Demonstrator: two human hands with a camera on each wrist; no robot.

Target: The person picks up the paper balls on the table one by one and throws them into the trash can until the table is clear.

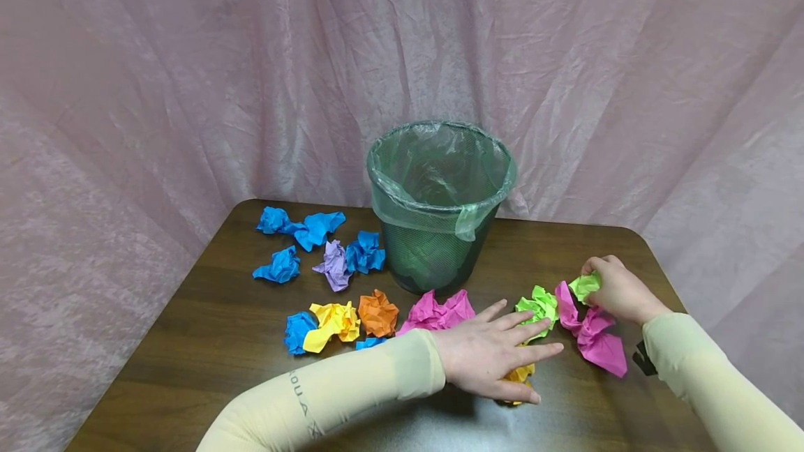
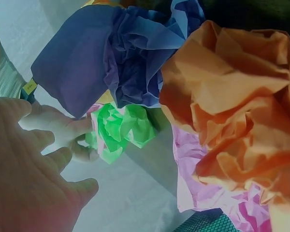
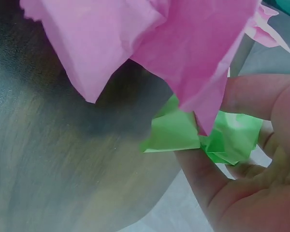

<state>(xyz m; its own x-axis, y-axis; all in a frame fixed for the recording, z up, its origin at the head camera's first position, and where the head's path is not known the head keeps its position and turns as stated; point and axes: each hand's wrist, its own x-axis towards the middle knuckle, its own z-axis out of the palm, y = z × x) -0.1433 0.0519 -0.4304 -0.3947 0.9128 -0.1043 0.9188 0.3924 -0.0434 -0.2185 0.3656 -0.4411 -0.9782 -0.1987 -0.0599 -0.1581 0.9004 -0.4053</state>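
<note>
My right hand (image 1: 622,291) grips a light green crumpled paper (image 1: 584,286) between thumb and fingers at the table's right side. In the right wrist view, a pink crumpled paper (image 3: 101,34) hangs over part of that green paper (image 3: 232,137). My left hand (image 1: 496,351) is spread, palm down, above a yellow-orange crumpled paper (image 1: 521,373) that it partly covers. Past its fingertips sits another green crumpled paper (image 1: 539,307). Behind the left wrist lies a magenta crumpled paper (image 1: 440,309), partly hidden. Whether the left hand touches any paper, I cannot tell.
A mesh wastebasket (image 1: 433,250) with a clear liner stands at the table's back middle. Several blue crumpled papers (image 1: 278,265), a purple one (image 1: 335,266), a yellow one (image 1: 336,323) and an orange one (image 1: 378,312) lie left of it. A pink curtain (image 1: 301,75) hangs behind.
</note>
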